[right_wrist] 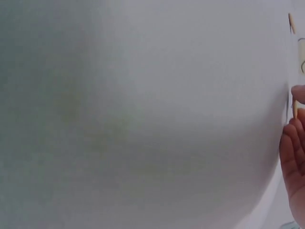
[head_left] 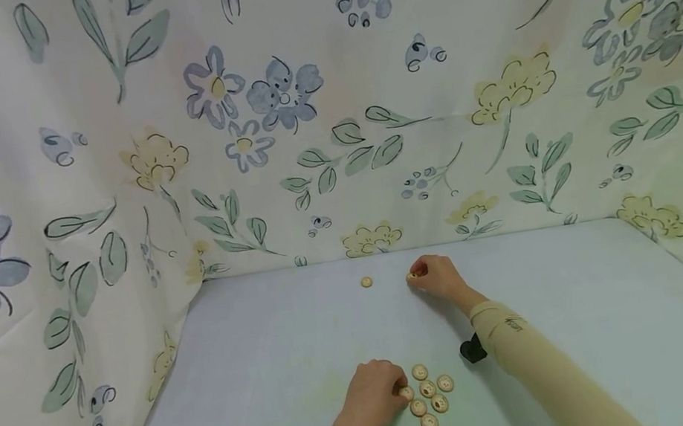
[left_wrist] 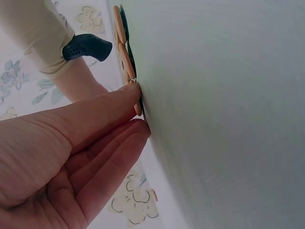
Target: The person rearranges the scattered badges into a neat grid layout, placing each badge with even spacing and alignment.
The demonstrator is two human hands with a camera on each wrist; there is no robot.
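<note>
Two hands at work, both grips pinching. Right hand (head_left: pixel 439 278) pinches a small round tan wood-like disc (head_left: pixel 411 276) near the far edge of the flat white bench (head_left: pixel 274 375); matching lone disc (head_left: pixel 367 282) to its left, apart. Left hand (head_left: pixel 374 390) pinches a similar tan disc (head_left: pixel 407 393) at the left side of the six-disc cluster (head_left: pixel 428 388). Best handling: rims only, right disc level, no dragging on release; left lifts straight, avoids nudging neighbours.

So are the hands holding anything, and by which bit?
The right hand pinches a small round disc by its edge; the left hand pinches another disc by its edge too.
</note>
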